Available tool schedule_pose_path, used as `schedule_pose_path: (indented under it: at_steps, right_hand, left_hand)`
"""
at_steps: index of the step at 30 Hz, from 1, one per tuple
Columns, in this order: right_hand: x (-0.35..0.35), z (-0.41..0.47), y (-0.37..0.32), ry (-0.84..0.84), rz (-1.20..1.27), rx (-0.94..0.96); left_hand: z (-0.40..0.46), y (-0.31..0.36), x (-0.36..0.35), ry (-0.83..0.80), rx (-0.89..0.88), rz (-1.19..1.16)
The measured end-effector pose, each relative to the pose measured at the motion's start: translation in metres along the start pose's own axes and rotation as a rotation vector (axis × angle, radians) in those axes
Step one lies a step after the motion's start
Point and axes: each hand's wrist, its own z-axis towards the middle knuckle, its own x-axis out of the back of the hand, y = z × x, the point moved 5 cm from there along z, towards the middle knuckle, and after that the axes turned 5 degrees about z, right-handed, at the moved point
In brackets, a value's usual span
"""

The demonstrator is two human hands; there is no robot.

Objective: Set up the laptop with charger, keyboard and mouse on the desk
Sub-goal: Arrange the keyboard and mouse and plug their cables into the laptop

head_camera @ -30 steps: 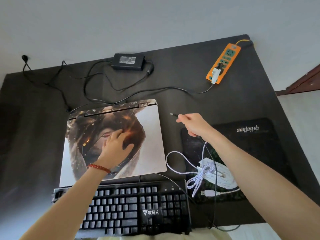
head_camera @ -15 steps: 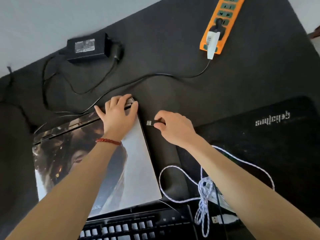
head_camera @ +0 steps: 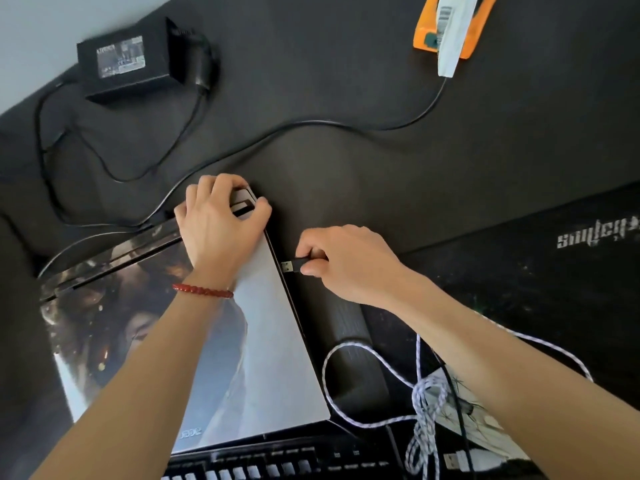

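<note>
Compared with a second ago, the left hand (head_camera: 221, 223) has been shifted from the middle of the lid to the far right corner of the closed laptop (head_camera: 263, 341), where its fingers are curled over the edge, and the right hand (head_camera: 346, 265) has been brought in from above the mouse pad (head_camera: 540, 292) to the laptop's right side. A USB plug (head_camera: 292, 266) is pinched between the right thumb and fingers, its metal tip held just beside the laptop's edge and not yet pushed in. From this it is judged that the laptop is being steadied for a cable to be plugged in; which device the cable belongs to cannot be told. The plug's long axis is laid roughly level, its tip pointed left at the side of the laptop. The laptop itself is kept flat on the dark desk (head_camera: 346, 98), beyond the keyboard (head_camera: 277, 465).
</note>
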Motion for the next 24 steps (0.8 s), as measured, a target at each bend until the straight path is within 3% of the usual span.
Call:
schedule_pose_path:
  at_steps: [8,16,24]
  right_hand:
    - [-0.004,-0.003,-0.002,0.043,-0.103,0.038]
    - [-0.011,-0.016,-0.002,-0.027,-0.185,0.084]
    - [-0.018,-0.045,-0.006,0.191,-0.480,0.313]
  left_hand:
    - [0.000,-0.001,-0.001,-0.013,0.008,-0.044]
    - [0.001,-0.002,-0.001,-0.008,-0.005,-0.046]
    - [-0.017,0.002,0.004,0.100,-0.104,0.022]
